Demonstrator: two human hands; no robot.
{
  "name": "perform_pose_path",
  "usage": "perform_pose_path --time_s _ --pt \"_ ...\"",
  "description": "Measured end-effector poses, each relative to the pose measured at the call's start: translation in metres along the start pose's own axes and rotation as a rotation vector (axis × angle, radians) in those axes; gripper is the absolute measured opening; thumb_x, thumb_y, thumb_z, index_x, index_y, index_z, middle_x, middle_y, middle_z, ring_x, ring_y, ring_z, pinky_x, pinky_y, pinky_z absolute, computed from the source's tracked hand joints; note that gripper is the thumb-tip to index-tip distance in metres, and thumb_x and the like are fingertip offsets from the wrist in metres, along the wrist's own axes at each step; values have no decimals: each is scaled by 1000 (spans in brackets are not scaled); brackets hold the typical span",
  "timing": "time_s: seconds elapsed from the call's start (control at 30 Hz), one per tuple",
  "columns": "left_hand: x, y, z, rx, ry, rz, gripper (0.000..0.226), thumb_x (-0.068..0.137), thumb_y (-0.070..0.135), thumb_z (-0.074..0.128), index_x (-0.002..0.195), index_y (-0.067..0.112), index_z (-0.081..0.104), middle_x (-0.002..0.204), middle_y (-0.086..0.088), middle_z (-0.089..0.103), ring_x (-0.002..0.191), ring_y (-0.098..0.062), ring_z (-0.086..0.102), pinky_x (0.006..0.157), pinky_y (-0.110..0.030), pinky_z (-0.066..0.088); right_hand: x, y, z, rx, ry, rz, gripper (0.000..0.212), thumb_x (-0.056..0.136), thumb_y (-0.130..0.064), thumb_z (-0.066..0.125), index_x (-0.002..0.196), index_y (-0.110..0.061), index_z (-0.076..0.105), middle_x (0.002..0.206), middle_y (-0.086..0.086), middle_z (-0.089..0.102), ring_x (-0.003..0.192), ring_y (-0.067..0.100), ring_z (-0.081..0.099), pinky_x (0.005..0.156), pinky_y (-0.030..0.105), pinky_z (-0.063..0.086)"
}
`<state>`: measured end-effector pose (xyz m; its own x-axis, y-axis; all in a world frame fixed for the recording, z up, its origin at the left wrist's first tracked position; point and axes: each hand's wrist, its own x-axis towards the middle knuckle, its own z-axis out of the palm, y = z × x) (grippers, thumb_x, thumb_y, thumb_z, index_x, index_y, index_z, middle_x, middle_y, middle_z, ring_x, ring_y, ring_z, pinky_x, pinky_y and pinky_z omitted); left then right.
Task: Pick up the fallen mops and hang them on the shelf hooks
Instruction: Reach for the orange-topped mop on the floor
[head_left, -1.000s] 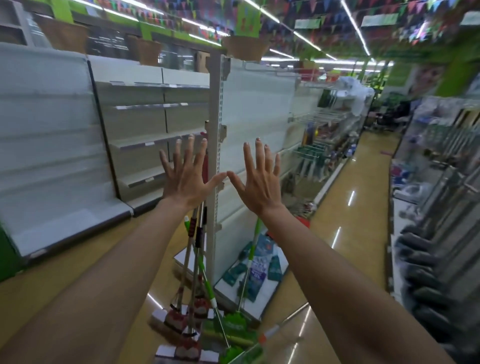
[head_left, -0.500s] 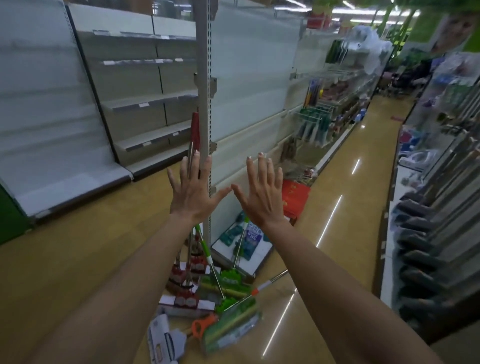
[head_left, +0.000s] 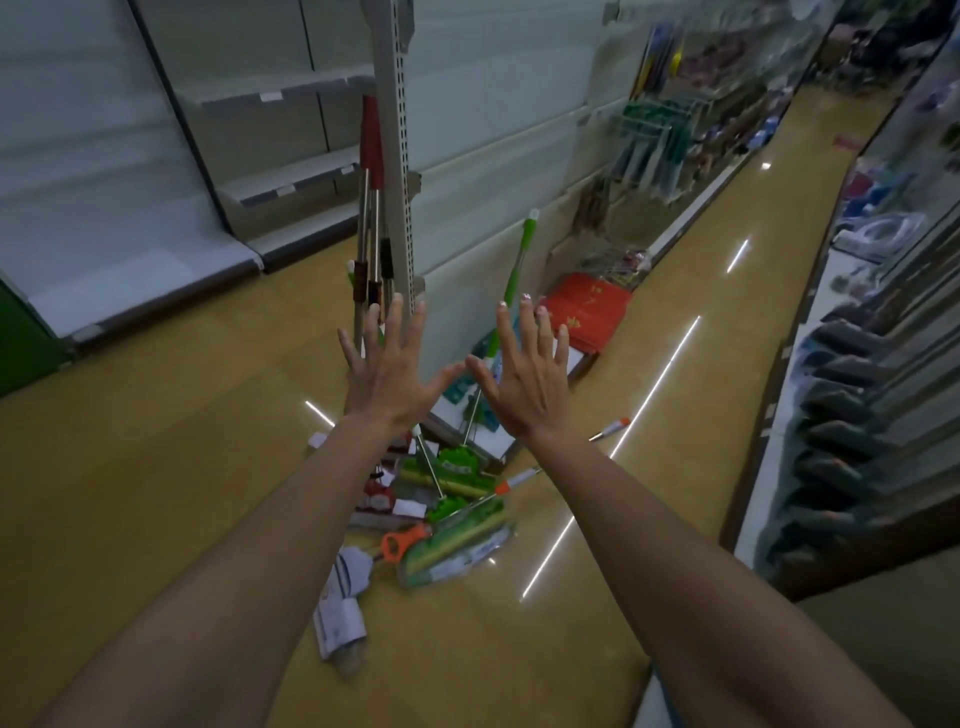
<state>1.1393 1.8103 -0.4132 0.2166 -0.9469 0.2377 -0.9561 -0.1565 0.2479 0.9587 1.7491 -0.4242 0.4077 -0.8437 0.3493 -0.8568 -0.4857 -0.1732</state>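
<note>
- Hovering over the floor (head_left: 156, 467): left hand (head_left: 387, 374) & right hand (head_left: 524, 382), backs to cam, fingers spread wide, holding nothing, thumb tips nearly meeting.
- Mops (head_left: 457, 470) lie heaped on the floor at the foot of the post (head_left: 397, 130), beneath the wrists; green heads, in wrap.
- Orange mop (head_left: 452, 540) lies at the heap's near edge, handle running far-right along the floor.
- Red mops (head_left: 371, 208) stand upright vs. the post's left side.
- Green handle (head_left: 522, 260) leans on the panel right of the post, partly behind the right hand.
- Grey head (head_left: 340, 613) lies near-left of the heap.
- Red packs (head_left: 584, 312) sit at the shelf base, far-right of the hands.
</note>
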Motion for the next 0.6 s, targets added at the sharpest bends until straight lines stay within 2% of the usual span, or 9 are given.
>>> perform_pose_path --time_s 0.1,0.37,0.47,0.6 --pt "-8 1 24 4 -19 2 95 87 84 23 159 27 2 169 -6 -3 155 -33 -4 119 -68 -2 -15 10 19 6 -19 13 85 96 -71 14 162 -18 15 170 17 10 156 38 11 125 59 10" --pt "-20 -2 79 10 -68 -19 98 84 87 18 160 26 6 169 -7 1 155 -35 2 118 -69 0 -35 29 72 18 -87 53 83 97 -70 17 162 -18 17 170 15 10 156 37 11 125 57 8" --pt "-24 -6 100 14 -108 -28 97 84 87 17 159 28 6 169 -6 0 155 -34 0 118 -70 -1 -44 32 93 38 -108 79 84 97 -70 19 162 -18 21 169 16 14 156 37 14 125 58 11" --pt "-32 -10 128 -7 -140 -20 95 85 85 24 159 27 9 169 -6 3 155 -33 3 118 -69 1 -56 39 116 59 -144 107 83 97 -69 18 163 -18 15 170 15 8 157 36 8 125 58 9"
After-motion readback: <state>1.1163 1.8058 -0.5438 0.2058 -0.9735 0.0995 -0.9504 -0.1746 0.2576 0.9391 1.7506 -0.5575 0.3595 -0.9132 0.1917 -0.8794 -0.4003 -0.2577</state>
